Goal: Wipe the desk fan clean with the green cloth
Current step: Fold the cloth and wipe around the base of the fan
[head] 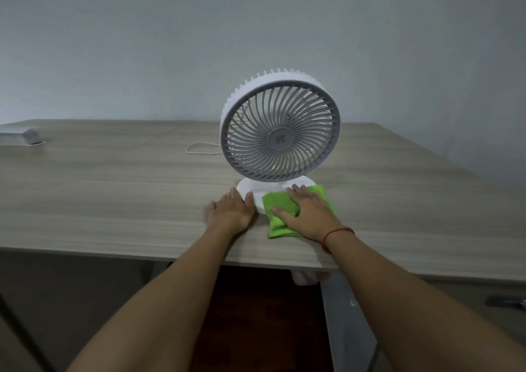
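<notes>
A white desk fan [280, 125] with a grey front grille stands upright on the wooden desk [113, 195], facing me. Its round white base [250, 189] sits just in front of my hands. My right hand [308, 211] lies flat on the green cloth [277, 226], pressing it over the right front part of the base and the desk beside it. My left hand [232, 209] rests on the desk at the base's left edge, fingers spread, thumb touching the base, holding nothing.
A white cable [199, 148] loops on the desk behind the fan at its left. A grey object [25, 137] lies at the far left edge. The desk's front edge runs under my forearms, and a metal leg [350, 314] stands below at right.
</notes>
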